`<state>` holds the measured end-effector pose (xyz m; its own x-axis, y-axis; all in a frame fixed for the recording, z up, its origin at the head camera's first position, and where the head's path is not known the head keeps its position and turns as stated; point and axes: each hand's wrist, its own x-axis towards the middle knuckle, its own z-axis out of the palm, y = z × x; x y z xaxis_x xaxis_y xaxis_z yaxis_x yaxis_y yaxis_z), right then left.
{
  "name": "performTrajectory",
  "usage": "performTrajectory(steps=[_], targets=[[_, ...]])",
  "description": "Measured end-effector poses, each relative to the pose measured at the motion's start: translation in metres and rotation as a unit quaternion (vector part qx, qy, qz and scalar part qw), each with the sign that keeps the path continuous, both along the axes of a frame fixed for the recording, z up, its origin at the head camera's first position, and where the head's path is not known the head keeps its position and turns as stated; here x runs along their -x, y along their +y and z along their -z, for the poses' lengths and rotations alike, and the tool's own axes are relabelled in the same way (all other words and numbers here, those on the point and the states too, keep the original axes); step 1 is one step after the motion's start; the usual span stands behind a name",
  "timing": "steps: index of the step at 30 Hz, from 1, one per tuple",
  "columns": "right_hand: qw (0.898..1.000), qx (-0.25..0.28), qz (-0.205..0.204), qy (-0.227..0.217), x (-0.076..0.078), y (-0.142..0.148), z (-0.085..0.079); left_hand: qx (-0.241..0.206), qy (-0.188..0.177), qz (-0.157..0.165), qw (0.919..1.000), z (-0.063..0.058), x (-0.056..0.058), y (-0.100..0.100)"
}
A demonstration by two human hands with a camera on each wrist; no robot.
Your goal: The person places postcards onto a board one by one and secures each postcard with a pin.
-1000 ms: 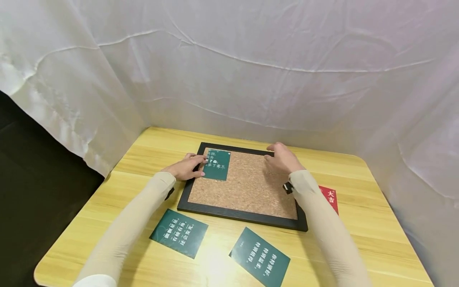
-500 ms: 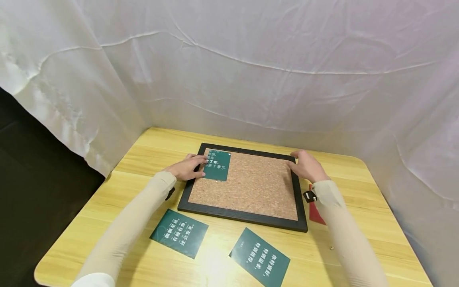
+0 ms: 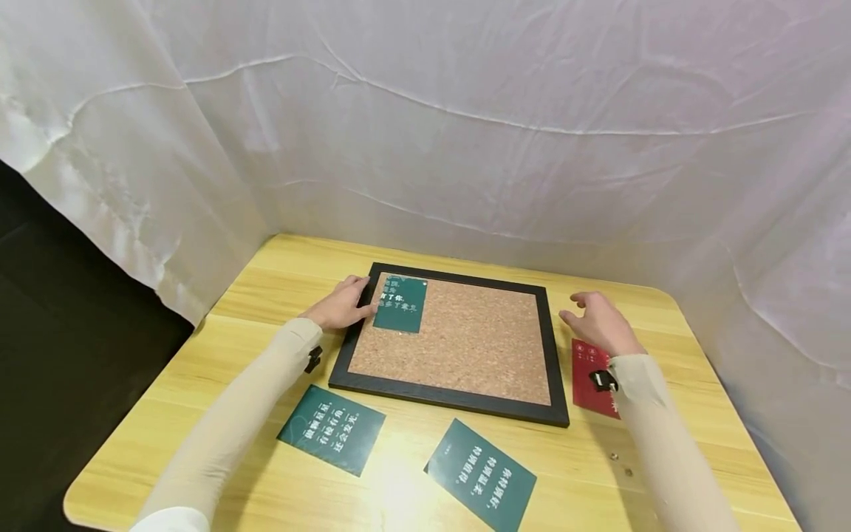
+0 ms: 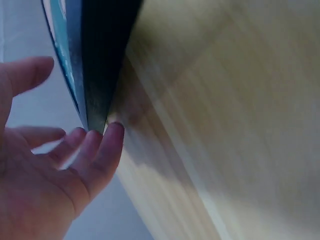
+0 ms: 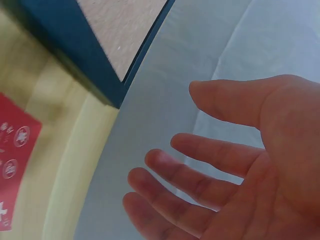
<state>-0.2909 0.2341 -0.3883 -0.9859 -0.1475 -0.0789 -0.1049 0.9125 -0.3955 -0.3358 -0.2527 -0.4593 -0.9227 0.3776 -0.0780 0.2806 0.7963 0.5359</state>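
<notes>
A person's left hand (image 3: 339, 304) lies at the left edge of a black-framed corkboard (image 3: 472, 343), its thumb and fingers apart; whether they press on the frame cannot be told. Just right of that thumb, a green card with white Chinese text (image 3: 401, 316) sits in the board's far left corner. The cork stretches on rightward to the opposite frame edge. Beyond that edge, a gap of wooden tabletop (image 3: 691, 406) separates frame from right hand (image 3: 601, 325), which hovers holding nothing, fingers spread. Below the right wrist lies a red card (image 3: 586, 380), near the frame but apart from it; two small objects (image 3: 621, 464) rest nearer the person. Nearer the person than the left hand, two more green cards (image 3: 335, 431) lie tilted, well apart, outside the frame's near edge.
</notes>
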Motion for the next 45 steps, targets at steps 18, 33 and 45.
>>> performTrajectory(steps=[18,33,45], targets=[[0.998,-0.001,0.065,0.0,-0.03,0.065,0.021,-0.086,-0.12,-0.096,0.9843,0.006,0.004,-0.005],[0.984,-0.032,0.131,-0.12,-0.049,0.086,0.042,-0.112,-0.123,-0.122,0.9785,0.013,-0.003,-0.005],[0.981,-0.055,0.144,-0.115,-0.05,0.063,0.051,-0.112,-0.129,-0.121,0.9778,0.012,0.002,-0.005]])
